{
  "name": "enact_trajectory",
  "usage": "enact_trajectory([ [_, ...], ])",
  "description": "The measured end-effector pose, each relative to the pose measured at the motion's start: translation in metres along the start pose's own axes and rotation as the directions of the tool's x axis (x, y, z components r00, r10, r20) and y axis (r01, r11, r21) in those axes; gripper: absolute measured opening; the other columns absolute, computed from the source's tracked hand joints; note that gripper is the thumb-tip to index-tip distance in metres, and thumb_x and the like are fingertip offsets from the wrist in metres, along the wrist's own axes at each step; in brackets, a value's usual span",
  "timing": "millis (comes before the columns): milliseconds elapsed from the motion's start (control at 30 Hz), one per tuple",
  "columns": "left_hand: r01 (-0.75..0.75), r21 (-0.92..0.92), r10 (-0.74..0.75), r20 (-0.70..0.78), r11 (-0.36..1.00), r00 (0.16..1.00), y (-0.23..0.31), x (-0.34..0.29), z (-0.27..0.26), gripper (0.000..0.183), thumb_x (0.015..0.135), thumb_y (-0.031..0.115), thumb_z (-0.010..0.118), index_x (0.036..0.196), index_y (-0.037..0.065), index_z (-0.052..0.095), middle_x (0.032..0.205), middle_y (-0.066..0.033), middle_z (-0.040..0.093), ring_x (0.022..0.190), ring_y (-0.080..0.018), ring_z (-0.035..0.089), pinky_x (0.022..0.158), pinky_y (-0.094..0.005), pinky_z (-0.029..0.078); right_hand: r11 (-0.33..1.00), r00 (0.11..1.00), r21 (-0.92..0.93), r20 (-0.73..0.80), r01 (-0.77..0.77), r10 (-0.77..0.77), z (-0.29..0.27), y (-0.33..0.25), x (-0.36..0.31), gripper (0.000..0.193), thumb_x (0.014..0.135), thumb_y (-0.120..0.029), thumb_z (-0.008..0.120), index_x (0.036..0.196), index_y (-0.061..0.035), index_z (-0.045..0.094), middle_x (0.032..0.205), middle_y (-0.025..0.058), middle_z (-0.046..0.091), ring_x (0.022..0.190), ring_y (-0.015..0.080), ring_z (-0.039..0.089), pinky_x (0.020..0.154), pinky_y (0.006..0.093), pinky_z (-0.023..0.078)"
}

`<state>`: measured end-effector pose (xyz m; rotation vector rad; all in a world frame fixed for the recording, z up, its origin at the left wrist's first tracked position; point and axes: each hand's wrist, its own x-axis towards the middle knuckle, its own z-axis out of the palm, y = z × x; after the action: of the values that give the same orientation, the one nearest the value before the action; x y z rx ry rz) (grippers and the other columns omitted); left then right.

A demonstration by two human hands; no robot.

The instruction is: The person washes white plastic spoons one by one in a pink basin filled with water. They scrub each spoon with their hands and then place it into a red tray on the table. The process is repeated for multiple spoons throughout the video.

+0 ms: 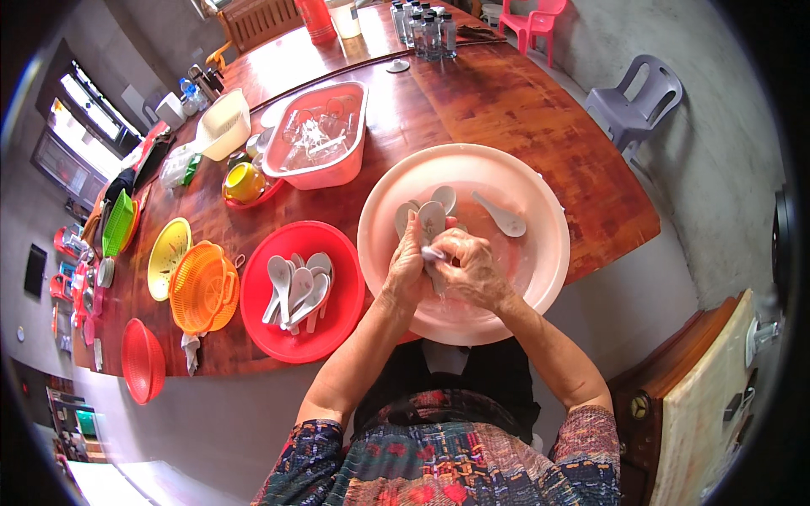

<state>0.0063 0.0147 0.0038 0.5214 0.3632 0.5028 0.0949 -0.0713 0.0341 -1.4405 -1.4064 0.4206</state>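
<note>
Over a wide pale pink basin (pixel 547 274), my left hand (pixel 407 266) is closed around a white ceramic soup spoon (pixel 433 218), its bowl pointing away from me. My right hand (pixel 474 268) pinches a small white cloth (pixel 433 254) against the spoon's handle. Shallow water seems to lie in the basin. Another soup spoon (pixel 504 216) rests on the basin's far right floor, and a couple more show just behind my hands. To the left, a round red tray (pixel 263 331) carries a pile of white soup spoons (pixel 301 287).
A pink tub (pixel 325 175) of clear glassware stands behind the red tray. Orange baskets (pixel 199 291), a yellow strainer (pixel 169 253) and a red basket (pixel 142 361) line the table's left side. Dark-capped bottles (pixel 430 35) stand far back. A grey chair (pixel 637 101) is beyond the right edge.
</note>
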Motion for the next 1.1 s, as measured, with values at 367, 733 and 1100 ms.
enact_trajectory([
  [367,-0.106,0.111,0.115,-0.074,0.988,0.991,0.003,-0.005,0.007,0.056,0.088,0.057,0.034,0.115,0.010,0.048,0.104,-0.0035,0.058,0.082,-0.0139,0.055,0.071,-0.0326,0.049,0.966,0.955,-0.060,0.146,-0.252,0.258,-0.015,-0.002,-0.046,0.013,0.073,-0.005,0.058,0.084,0.0020,0.058,0.080,0.0128,0.057,0.071,0.0244,0.058,0.064,0.0326,0.046],
  [733,-0.294,0.220,0.329,-0.146,0.930,0.933,0.000,-0.013,0.027,0.031,0.091,0.035,0.048,0.112,0.013,0.044,0.097,-0.0022,0.053,0.084,-0.0122,0.048,0.072,-0.0298,0.047,0.861,0.928,0.348,0.090,-0.370,0.362,0.011,-0.009,-0.024,0.027,0.082,-0.004,0.051,0.109,-0.0033,0.047,0.094,0.0110,0.056,0.084,0.0166,0.056,0.073,0.0302,0.046],
  [1100,-0.142,0.580,0.153,0.031,0.802,0.988,-0.015,-0.006,-0.003,0.030,0.093,0.033,0.046,0.099,0.005,0.055,0.089,-0.0037,0.056,0.078,-0.0101,0.053,0.066,-0.0239,0.044,0.993,0.993,-0.091,-0.102,-0.076,0.067,-0.005,-0.002,-0.018,0.020,0.076,0.007,0.051,0.094,-0.0013,0.048,0.083,0.0189,0.056,0.077,0.0340,0.059,0.065,0.0397,0.047],
])
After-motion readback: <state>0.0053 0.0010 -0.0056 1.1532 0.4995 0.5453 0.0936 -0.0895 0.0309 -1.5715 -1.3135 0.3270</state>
